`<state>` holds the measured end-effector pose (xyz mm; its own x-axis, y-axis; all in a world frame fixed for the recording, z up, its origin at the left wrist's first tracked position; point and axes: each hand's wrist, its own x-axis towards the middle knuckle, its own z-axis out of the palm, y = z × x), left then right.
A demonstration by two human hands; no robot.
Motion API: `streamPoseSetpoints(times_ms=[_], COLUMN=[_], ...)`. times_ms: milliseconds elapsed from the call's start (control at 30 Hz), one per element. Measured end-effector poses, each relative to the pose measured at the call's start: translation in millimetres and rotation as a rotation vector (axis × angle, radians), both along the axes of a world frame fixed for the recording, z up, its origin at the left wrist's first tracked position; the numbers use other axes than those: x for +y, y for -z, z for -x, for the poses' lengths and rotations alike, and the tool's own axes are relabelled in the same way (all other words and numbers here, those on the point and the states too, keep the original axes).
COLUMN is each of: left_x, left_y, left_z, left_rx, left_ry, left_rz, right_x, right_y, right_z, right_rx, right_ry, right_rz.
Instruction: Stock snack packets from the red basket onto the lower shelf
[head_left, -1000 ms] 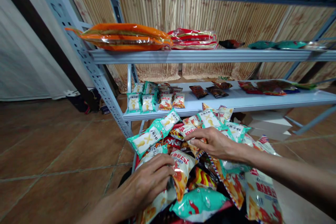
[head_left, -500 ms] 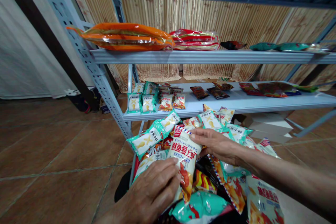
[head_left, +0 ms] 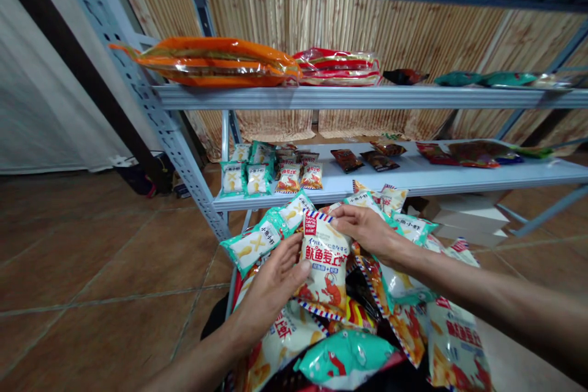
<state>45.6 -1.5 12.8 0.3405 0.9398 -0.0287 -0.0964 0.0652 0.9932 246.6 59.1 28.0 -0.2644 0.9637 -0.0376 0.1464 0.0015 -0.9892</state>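
A white and orange snack bag with red lettering and a shrimp picture is held upright between my two hands. My left hand grips its left edge, thumb on the front. At the upper right corner, my right hand is closed on the bag, some fingers hidden behind it. Below and around lies a heap of snack bags: a teal and white bag at the left, a teal bag at the front, and another white and orange bag at the right.
The lower shelf bears small teal bags, small orange and white bags and dark packets. On the shelf above lie a large orange package and a red-striped package. White boxes sit beneath at the right.
The bag has come more upright, its front turned towards me. My left hand has moved up from the bag's front to its left edge, uncovering a white bag below.
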Motion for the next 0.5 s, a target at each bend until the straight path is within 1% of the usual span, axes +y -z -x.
streamPoseSetpoints(times_ms=[100,200,267,367,433,500], left_x=[0.8,0.9,0.9,0.5,0.2,0.0], left_y=[-2.3,1.3,6.2,13.1,15.5,16.2], left_z=[-6.8,-9.8,-10.3,-9.8,-8.9,-8.1], left_rx=[-0.118,-0.159,-0.17,-0.185,-0.178,-0.165], left_ry=[0.021,0.064,0.053,-0.002,-0.04,-0.045], left_rz=[0.105,0.162,0.179,0.192,0.179,0.159], right_x=[0.0,-0.4,-0.3,0.7,1.7,2.5], right_y=[-4.6,-6.8,-5.1,-1.1,-0.5,-2.7], right_z=[4.3,8.2,10.1,11.8,12.0,11.4], right_rx=[-0.072,-0.12,-0.102,-0.063,-0.069,-0.077], right_ry=[-0.014,-0.003,0.013,0.032,0.035,0.012], right_rz=[-0.103,-0.175,-0.167,-0.139,-0.133,-0.121])
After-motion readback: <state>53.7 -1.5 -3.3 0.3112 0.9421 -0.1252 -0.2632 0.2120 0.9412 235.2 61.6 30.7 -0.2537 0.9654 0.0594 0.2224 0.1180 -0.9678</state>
